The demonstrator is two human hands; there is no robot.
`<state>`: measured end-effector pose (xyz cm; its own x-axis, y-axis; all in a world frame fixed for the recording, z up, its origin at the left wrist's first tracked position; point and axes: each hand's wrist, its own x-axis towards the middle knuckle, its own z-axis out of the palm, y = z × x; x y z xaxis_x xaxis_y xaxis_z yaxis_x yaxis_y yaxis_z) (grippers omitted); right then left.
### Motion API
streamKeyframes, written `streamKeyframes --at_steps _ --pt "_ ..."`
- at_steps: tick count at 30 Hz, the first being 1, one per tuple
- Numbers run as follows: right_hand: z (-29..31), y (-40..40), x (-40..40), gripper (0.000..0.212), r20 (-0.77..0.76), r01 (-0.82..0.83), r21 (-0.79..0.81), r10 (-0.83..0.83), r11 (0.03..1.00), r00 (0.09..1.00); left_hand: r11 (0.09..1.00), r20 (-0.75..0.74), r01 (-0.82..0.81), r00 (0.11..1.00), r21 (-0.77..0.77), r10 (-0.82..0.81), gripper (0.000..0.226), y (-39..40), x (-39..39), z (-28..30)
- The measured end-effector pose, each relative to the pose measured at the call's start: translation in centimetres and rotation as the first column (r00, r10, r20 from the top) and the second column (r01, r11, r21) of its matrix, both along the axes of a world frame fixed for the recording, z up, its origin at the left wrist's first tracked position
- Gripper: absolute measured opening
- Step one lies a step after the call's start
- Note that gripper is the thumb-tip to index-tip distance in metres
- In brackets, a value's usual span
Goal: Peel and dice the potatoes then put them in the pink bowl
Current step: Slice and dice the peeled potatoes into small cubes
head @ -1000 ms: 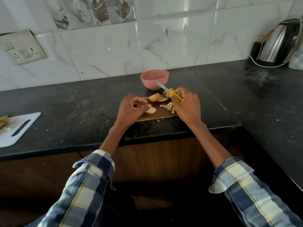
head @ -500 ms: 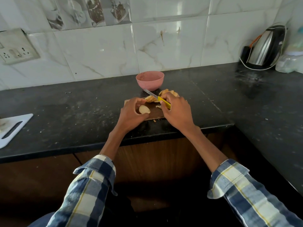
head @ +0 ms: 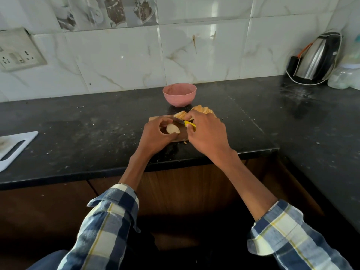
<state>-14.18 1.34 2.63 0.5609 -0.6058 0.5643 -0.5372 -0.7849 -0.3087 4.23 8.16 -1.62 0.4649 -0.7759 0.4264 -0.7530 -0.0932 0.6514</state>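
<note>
From the head view, we pin a potato slice [head: 172, 129] with our left hand [head: 155, 136], fingers curled round it, at the near left of the board [head: 153, 119]. Our right hand [head: 207, 134] grips the knife [head: 184, 122] by its yellow handle; the blade reaches leftward, just behind the slice and roughly along its long axis. More slices [head: 202, 109] lie at the board's far right corner. The bowl [head: 179, 94] stands just beyond the board's far edge, apparently empty.
</note>
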Motion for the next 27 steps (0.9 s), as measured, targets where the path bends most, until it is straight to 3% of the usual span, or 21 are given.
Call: streamKeyframes --at_steps 6,27 --pt "0.1 0.6 -0.3 0.017 -0.033 0.042 -0.001 -0.042 0.999 0.999 0.999 0.059 -0.023 0.998 -0.034 0.025 0.046 -0.1 0.3 -0.3" --pt "1.2 2.7 0.3 0.016 -0.158 0.051 0.033 -0.045 0.998 0.986 0.999 0.034 -0.023 0.999 -0.048 0.025 0.044 -0.1 0.4 -0.4"
